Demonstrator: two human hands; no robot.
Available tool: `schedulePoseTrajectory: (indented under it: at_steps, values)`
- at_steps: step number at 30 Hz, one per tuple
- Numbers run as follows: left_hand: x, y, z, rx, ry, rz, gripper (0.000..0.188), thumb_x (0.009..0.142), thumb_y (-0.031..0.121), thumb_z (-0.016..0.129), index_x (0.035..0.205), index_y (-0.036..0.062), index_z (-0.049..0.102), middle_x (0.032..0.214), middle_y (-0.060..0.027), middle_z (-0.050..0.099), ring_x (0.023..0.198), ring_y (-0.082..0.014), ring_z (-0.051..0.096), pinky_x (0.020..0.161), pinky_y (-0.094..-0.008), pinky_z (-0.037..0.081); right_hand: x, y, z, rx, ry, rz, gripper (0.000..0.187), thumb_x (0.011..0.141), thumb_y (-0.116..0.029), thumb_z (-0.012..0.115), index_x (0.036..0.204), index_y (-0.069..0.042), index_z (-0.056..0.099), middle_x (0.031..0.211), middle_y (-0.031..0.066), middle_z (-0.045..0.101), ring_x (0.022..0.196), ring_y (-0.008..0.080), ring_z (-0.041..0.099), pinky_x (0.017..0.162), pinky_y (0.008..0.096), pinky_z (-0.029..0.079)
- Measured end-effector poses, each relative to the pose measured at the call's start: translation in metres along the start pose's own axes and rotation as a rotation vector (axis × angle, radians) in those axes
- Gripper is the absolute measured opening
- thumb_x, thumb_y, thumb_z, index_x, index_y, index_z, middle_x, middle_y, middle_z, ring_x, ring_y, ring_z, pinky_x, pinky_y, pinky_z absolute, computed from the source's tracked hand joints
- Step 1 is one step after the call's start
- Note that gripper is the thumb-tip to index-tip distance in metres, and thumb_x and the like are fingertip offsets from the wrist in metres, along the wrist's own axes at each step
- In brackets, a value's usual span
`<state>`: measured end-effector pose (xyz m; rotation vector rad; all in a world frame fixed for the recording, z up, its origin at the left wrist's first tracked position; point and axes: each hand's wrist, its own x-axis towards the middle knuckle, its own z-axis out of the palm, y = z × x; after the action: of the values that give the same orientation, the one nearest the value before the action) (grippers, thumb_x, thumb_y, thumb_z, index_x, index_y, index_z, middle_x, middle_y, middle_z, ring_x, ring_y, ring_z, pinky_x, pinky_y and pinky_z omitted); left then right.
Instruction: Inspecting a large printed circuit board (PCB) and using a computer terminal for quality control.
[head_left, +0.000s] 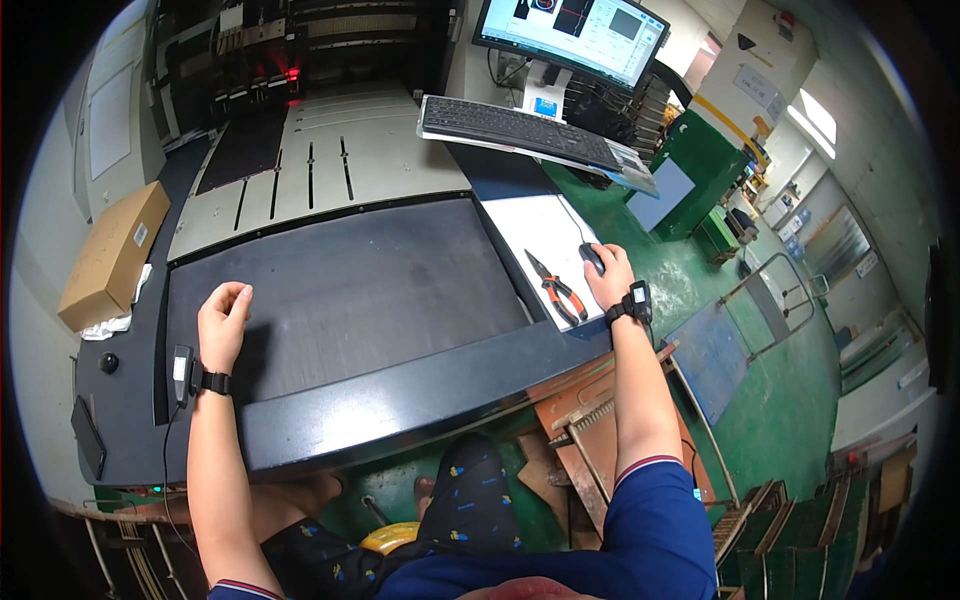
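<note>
My right hand (612, 276) is closed over a black computer mouse (592, 258) on a white sheet (530, 228) at the machine's right side. Left of the mouse, on the same sheet, lie pliers (556, 288) with orange and black handles. Over the left part of the black recessed bed (370, 285) is my left hand (222, 322). Its fingers are curled together with the thumb against them, and nothing shows in them. Whether that hand touches the bed is hard to tell. Each wrist wears a black strap with a small device.
A cardboard box (115, 255) rests at the left edge above crumpled white paper. Behind the bed is a slotted metal plate (375, 150), with red lights on the machine head. A keyboard (520, 130) and a monitor (580, 35) stand at the back right. An orange-brown board (590, 430) lies below my right forearm.
</note>
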<state>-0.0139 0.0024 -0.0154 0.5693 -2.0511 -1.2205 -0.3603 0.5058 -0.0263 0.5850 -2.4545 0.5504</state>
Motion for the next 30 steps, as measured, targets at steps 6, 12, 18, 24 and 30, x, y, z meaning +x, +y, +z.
schedulePoseTrajectory:
  at_steps: [6, 12, 18, 24, 30]
  values:
    - [0.0, 0.002, 0.001, -0.005, -0.007, -0.001, 0.02, 0.09, 0.022, 0.064, 0.091, 0.0015, 0.064, 0.072, 0.0015, 0.059, 0.062, -0.0065, 0.052, 0.057, -0.0221, 0.043, 0.0, 0.002, 0.0, 0.002, 0.016, -0.011, 0.036, 0.078, -0.024, 0.066, 0.113, -0.014, 0.065, 0.118, 0.0129, 0.057, 0.106, 0.0327, 0.057, 0.091, 0.0421, 0.047]
    - [0.0, 0.0, 0.0, -0.001, -0.005, -0.002, 0.02, 0.09, 0.021, 0.064, 0.091, 0.0013, 0.064, 0.071, 0.0017, 0.058, 0.062, -0.0066, 0.052, 0.057, -0.0222, 0.043, -0.001, -0.009, -0.004, -0.015, 0.026, 0.038, 0.038, 0.076, -0.024, 0.066, 0.113, -0.017, 0.065, 0.117, 0.0125, 0.057, 0.105, 0.0326, 0.057, 0.091, 0.0423, 0.048]
    - [0.0, 0.001, 0.0, 0.011, -0.002, -0.01, 0.02, 0.09, 0.022, 0.064, 0.091, 0.0012, 0.064, 0.071, 0.0015, 0.058, 0.062, -0.0066, 0.052, 0.057, -0.0222, 0.043, -0.001, -0.007, -0.004, -0.052, 0.028, 0.068, 0.037, 0.075, -0.024, 0.067, 0.111, -0.017, 0.066, 0.116, 0.0123, 0.057, 0.106, 0.0322, 0.057, 0.091, 0.0426, 0.047]
    - [0.001, -0.001, 0.0, -0.003, -0.011, -0.014, 0.021, 0.09, 0.022, 0.064, 0.091, 0.0014, 0.064, 0.071, 0.0018, 0.058, 0.062, -0.0064, 0.052, 0.056, -0.022, 0.043, 0.0, -0.007, -0.005, -0.036, 0.022, 0.095, 0.036, 0.074, -0.024, 0.067, 0.109, -0.017, 0.066, 0.116, 0.0124, 0.057, 0.106, 0.0318, 0.057, 0.09, 0.0425, 0.048]
    - [0.001, 0.0, 0.0, -0.003, -0.023, -0.008, 0.02, 0.09, 0.022, 0.064, 0.09, 0.002, 0.064, 0.07, 0.0023, 0.058, 0.061, -0.0063, 0.052, 0.055, -0.0218, 0.042, -0.001, -0.008, -0.007, -0.053, 0.024, 0.095, 0.035, 0.075, -0.024, 0.067, 0.109, -0.016, 0.066, 0.115, 0.0131, 0.057, 0.106, 0.032, 0.057, 0.091, 0.0416, 0.048]
